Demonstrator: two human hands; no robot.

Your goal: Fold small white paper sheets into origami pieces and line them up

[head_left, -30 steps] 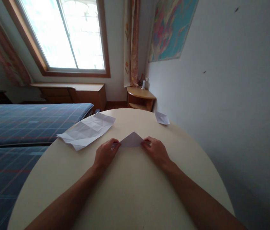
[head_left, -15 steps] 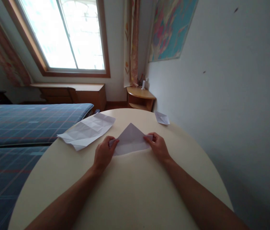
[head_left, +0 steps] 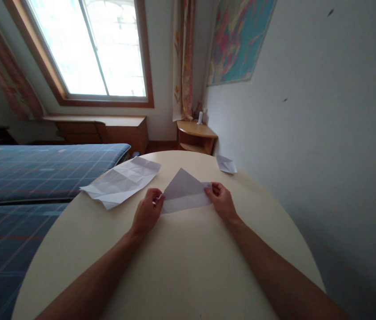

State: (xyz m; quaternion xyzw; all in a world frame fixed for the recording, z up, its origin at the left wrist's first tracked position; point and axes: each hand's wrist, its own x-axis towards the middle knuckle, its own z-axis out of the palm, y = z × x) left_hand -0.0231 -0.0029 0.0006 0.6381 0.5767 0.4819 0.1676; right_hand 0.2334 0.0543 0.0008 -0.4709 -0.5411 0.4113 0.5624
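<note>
A folded sheet of white paper, with a pointed top like a house roof and a band along its lower edge, is held between my hands over the middle of the table. My left hand pinches its left end between thumb and fingers. At the right end, my right hand grips the paper the same way, thumb on the near face. The fingers behind the sheet are partly hidden. To the left lies a creased, unfolded white sheet. A small folded piece of paper rests near the far right edge.
The round cream table fills the foreground. A bed with a blue plaid cover stands at the left, a white wall close on the right. Beyond the table are a wooden corner shelf and a desk under the window.
The paper's lower edge, curved before, is now straighter, and the crease above its lower band shows more clearly. My right hand has shifted slightly right and up; both hands still hold the paper.
</note>
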